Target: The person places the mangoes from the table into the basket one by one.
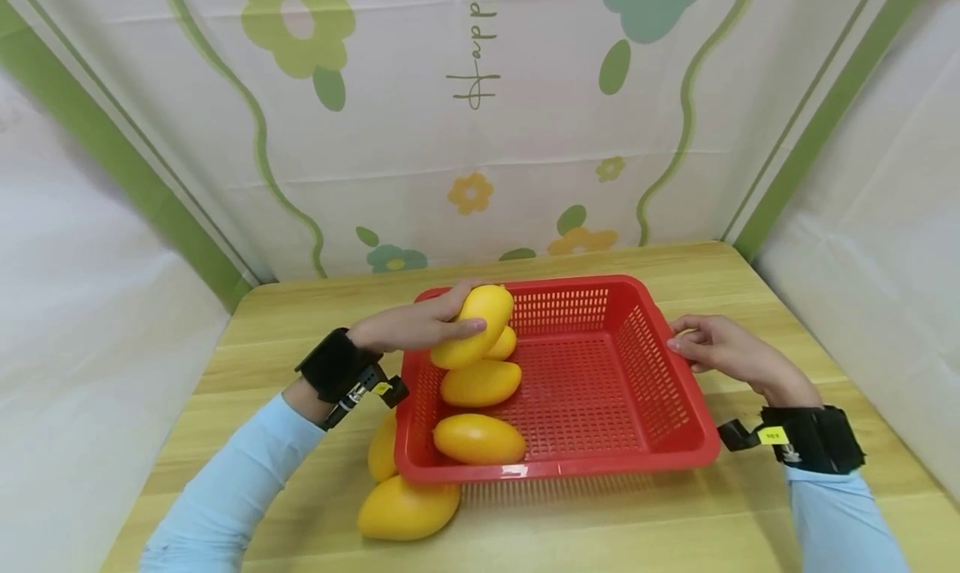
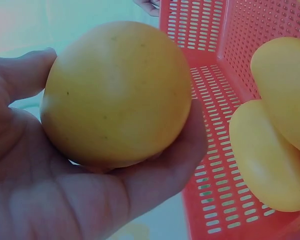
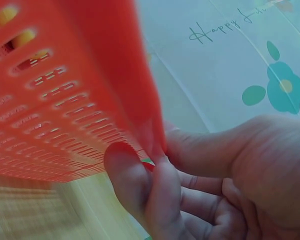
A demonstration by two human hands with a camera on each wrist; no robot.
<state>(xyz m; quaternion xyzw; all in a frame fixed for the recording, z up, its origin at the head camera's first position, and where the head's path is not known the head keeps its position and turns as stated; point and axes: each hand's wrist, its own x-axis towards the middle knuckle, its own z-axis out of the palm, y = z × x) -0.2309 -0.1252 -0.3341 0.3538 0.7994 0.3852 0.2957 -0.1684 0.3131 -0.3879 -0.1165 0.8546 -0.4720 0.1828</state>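
My left hand (image 1: 420, 321) grips a yellow mango (image 1: 487, 315) over the left side of a red slotted plastic basket (image 1: 577, 390). The left wrist view shows that mango (image 2: 117, 95) end-on, with thumb and fingers wrapped about it. Below it, more mangoes lie along the basket's left side: one partly hidden (image 1: 506, 344), one in the middle (image 1: 482, 385) and one near the front (image 1: 480, 440). At the basket's right rim, my right hand (image 1: 720, 348) pinches the edge between thumb and fingers, clearly seen in the right wrist view (image 3: 205, 180).
Two mangoes sit on the wooden table (image 1: 300, 490) outside the basket's front left corner: one at the front (image 1: 408, 508), another partly hidden behind the rim (image 1: 382, 448). A white flower-print cloth (image 1: 540, 140) stands behind the table, with white sheets on both sides.
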